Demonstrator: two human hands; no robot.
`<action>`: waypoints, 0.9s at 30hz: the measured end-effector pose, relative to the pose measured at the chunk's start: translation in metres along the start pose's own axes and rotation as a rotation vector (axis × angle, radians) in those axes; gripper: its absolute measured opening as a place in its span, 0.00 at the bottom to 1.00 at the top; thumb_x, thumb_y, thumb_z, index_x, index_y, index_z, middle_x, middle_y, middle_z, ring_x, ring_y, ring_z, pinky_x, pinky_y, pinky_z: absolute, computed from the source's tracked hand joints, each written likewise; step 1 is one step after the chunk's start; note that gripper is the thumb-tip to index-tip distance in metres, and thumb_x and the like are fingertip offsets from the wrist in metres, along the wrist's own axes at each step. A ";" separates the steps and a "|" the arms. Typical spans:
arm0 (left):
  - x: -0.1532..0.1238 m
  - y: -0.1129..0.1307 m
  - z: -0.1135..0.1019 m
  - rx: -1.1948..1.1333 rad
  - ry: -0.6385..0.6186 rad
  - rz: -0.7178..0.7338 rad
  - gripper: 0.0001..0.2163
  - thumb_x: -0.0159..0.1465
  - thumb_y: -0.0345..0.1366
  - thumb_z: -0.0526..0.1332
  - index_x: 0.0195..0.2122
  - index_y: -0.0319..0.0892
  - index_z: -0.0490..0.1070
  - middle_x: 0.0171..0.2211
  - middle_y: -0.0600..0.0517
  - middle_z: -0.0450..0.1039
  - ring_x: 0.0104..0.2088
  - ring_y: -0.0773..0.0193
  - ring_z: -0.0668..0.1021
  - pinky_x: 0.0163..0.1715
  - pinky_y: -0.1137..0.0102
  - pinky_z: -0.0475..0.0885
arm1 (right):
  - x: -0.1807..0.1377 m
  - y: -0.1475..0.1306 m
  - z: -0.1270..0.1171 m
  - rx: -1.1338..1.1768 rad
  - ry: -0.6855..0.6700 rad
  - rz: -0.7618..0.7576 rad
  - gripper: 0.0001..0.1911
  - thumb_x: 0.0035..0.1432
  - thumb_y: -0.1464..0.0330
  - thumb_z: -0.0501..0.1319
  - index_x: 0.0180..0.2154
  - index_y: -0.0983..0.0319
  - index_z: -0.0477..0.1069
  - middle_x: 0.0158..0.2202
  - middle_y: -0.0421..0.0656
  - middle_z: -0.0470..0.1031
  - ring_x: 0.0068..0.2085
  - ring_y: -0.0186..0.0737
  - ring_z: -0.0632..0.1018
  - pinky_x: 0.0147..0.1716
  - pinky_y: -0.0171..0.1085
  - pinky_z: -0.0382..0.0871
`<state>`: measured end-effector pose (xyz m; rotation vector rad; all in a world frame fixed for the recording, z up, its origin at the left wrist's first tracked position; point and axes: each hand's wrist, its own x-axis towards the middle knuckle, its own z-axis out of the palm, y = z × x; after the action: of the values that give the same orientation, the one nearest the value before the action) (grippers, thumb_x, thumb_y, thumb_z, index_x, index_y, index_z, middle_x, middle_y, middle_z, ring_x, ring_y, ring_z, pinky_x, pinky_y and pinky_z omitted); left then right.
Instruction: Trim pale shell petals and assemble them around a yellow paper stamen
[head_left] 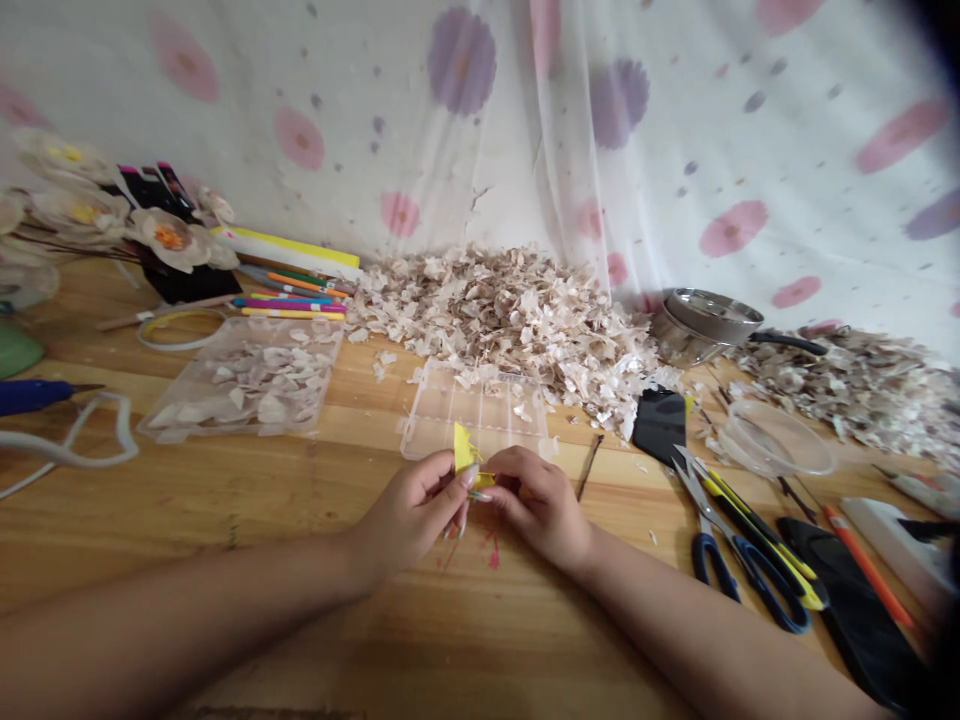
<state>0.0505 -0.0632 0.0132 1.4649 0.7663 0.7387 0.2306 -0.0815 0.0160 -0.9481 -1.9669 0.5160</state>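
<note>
Between my two hands is a small yellow piece of paper-like material (464,446) with a ragged edge, held just above the wooden table (337,620). My left hand (427,505) pinches it between thumb and fingers, and its pointed upper part sticks up past the fingertips. From the other side, my right hand (544,505) closes its thumb and fingertips on the lower end of the same piece. The fingers partly hide the yellow piece. Right behind the hands lies a clear compartment box (480,415).
A large heap of pale flakes (517,310) lies against the curtain. Left is a clear tray (247,385) with petal-like pieces, near pens (289,305) and a glue gun or soldering iron (37,395). Scissors (709,520), a yellow cutter (757,530) and a metal pan (712,312) are right.
</note>
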 end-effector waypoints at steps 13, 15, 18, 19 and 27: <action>-0.001 0.002 0.001 0.018 0.011 -0.009 0.14 0.64 0.47 0.51 0.28 0.41 0.61 0.18 0.58 0.63 0.19 0.70 0.66 0.21 0.74 0.61 | -0.002 0.003 0.003 0.047 0.087 -0.041 0.01 0.60 0.70 0.59 0.35 0.60 0.68 0.31 0.43 0.73 0.33 0.36 0.75 0.33 0.34 0.70; 0.000 0.003 0.002 0.019 0.015 -0.012 0.15 0.64 0.47 0.51 0.28 0.41 0.61 0.18 0.58 0.63 0.19 0.70 0.66 0.21 0.74 0.61 | -0.001 0.002 0.002 0.059 0.086 -0.049 0.01 0.59 0.71 0.59 0.35 0.59 0.68 0.31 0.43 0.73 0.33 0.35 0.75 0.33 0.34 0.70; 0.000 0.004 0.002 0.015 0.023 -0.007 0.15 0.64 0.47 0.51 0.27 0.41 0.61 0.18 0.58 0.63 0.19 0.70 0.66 0.22 0.74 0.61 | -0.001 0.002 0.002 0.060 0.077 -0.032 0.02 0.60 0.71 0.59 0.36 0.60 0.68 0.31 0.43 0.73 0.33 0.35 0.75 0.32 0.33 0.70; 0.000 0.004 0.002 0.011 0.022 -0.006 0.15 0.64 0.47 0.51 0.27 0.41 0.61 0.18 0.58 0.63 0.19 0.70 0.66 0.22 0.74 0.61 | -0.001 0.002 0.001 0.055 0.073 -0.019 0.02 0.59 0.70 0.59 0.37 0.60 0.69 0.31 0.43 0.73 0.32 0.36 0.74 0.31 0.33 0.69; 0.001 0.001 0.001 -0.007 0.018 0.000 0.14 0.64 0.47 0.52 0.29 0.40 0.62 0.18 0.58 0.63 0.19 0.71 0.66 0.22 0.74 0.61 | 0.000 0.001 0.001 0.051 -0.002 0.071 0.09 0.60 0.63 0.58 0.38 0.62 0.71 0.30 0.44 0.73 0.30 0.35 0.73 0.29 0.33 0.68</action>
<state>0.0513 -0.0629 0.0137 1.4537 0.7759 0.7548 0.2298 -0.0803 0.0147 -0.9888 -1.9181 0.6050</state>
